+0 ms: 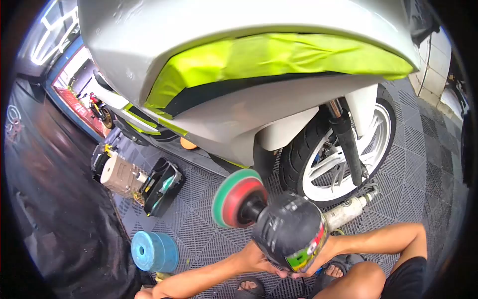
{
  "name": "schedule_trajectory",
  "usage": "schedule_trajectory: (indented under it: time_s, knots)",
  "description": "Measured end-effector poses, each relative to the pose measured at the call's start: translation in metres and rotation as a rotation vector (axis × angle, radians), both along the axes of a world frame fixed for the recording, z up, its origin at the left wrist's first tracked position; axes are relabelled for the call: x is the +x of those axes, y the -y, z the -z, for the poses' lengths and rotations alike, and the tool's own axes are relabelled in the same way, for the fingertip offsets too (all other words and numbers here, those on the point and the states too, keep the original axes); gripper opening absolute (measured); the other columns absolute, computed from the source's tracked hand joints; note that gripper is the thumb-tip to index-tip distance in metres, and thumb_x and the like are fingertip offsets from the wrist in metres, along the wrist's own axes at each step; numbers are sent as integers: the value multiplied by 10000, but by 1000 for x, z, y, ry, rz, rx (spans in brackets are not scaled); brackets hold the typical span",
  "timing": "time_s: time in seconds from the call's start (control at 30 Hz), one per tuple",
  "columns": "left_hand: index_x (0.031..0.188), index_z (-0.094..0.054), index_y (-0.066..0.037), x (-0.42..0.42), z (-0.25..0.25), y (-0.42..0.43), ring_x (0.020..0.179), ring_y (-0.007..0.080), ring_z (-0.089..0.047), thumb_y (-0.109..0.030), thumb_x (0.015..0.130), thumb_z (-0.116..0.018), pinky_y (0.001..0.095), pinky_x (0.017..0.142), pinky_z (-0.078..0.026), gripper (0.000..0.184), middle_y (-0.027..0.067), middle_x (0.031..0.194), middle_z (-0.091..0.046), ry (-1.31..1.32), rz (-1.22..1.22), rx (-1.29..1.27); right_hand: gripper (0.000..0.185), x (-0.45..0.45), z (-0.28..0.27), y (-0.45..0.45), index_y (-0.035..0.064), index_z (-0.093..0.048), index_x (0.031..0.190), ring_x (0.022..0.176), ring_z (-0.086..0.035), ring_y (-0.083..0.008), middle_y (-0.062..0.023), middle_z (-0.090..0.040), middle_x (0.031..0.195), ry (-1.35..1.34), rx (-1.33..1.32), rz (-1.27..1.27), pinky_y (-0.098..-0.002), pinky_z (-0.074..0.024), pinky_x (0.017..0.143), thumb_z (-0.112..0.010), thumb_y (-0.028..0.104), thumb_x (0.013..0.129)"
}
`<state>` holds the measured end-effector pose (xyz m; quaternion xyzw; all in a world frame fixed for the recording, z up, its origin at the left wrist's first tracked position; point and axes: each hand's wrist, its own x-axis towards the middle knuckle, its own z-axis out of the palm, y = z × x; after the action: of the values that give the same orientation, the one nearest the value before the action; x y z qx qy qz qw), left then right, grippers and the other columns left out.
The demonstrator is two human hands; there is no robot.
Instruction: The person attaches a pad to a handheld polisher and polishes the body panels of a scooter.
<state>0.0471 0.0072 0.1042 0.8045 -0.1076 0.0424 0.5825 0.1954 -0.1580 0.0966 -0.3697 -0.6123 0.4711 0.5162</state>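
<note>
Both my hands are wrapped round the black body of a polisher [289, 229], held in front of me above the floor. My left hand [256, 259] grips its near left side, and my right hand [326, 251] its right side. Some fingers are hidden beneath the tool. A red backing plate with a green pad [217, 207] points up and left, apart from the bodywork. Ahead stands a scooter with a glossy light panel [239, 107], and wide strips of yellow-green masking tape [279, 52] run along its edge.
The front wheel [343, 172] stands on grey tile flooring, with a dirty white cylinder [346, 213] beside it. On the left are a blue stool [167, 251], an open black box [162, 187], a beige container [119, 174] and a dark curtain [55, 199].
</note>
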Motion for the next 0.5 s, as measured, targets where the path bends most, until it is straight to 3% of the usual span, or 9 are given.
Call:
schedule_trajectory:
  time_s: [0.07, 0.17, 0.2, 0.33, 0.5]
  knots:
    - [1131, -579, -9, 14, 40, 24, 961, 323, -602, -561, 580, -793, 429, 913, -410, 808, 139, 1028, -636, 303, -348, 131, 566, 4, 14, 7, 37, -599, 1099, 890, -615, -203, -78, -653, 1006, 56, 60, 97, -320, -478, 832, -821, 273, 635]
    - [1269, -448, 50, 22, 20, 17, 1060, 390, -541, -597, 528, -800, 431, 964, -370, 1044, 227, 1134, -560, 264, -173, 155, 561, 4, 33, 14, 46, -616, 1070, 875, -623, -203, -70, -660, 976, 157, 144, 294, -327, -480, 830, -833, 285, 612]
    - [1271, -443, 56, 25, 17, -4, 1091, 396, -520, -597, 530, -799, 433, 974, -361, 1049, 238, 1163, -539, 225, 99, 158, 559, 4, 34, 17, 46, -617, 1069, 874, -623, -202, -70, -661, 975, 155, 143, 302, -326, -480, 829, -833, 285, 612]
    - [1258, -424, 103, 24, -13, 34, 1150, 363, -484, -576, 538, -794, 434, 938, -375, 1057, 250, 1229, -497, 179, 42, 173, 552, 0, 42, 19, 47, -621, 1062, 870, -625, -199, -68, -663, 971, 79, 78, 293, -324, -484, 822, -834, 282, 610]
    - [1258, -418, 115, 34, 8, 56, 1088, 353, -510, -555, 551, -782, 432, 900, -393, 1041, 228, 1175, -522, 74, 50, 18, 543, -1, 53, 26, 49, -626, 1053, 865, -628, -195, -66, -666, 967, 1, -3, 244, -320, -488, 815, -836, 279, 608]
